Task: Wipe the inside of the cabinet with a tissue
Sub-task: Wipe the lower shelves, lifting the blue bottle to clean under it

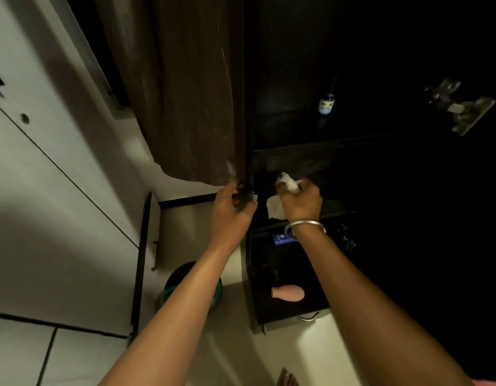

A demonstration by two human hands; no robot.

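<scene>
A dark wooden cabinet (310, 160) stands open in front of me, its inside almost black. Its brown door (185, 93) swings out to the left. My left hand (231, 207) grips the lower corner of that door. My right hand (301, 200), with a metal bangle at the wrist, holds a crumpled white tissue (277, 204) at the front edge of a dark shelf, close to the door's edge. Part of the tissue hangs below the fingers.
A small bottle with a blue label (326, 103) stands on the upper shelf. A metal hinge (461, 107) shows at the right. Below, an open dark drawer (285, 299) holds a pink object (288, 293). A dark round bin (191, 288) sits on the floor at left.
</scene>
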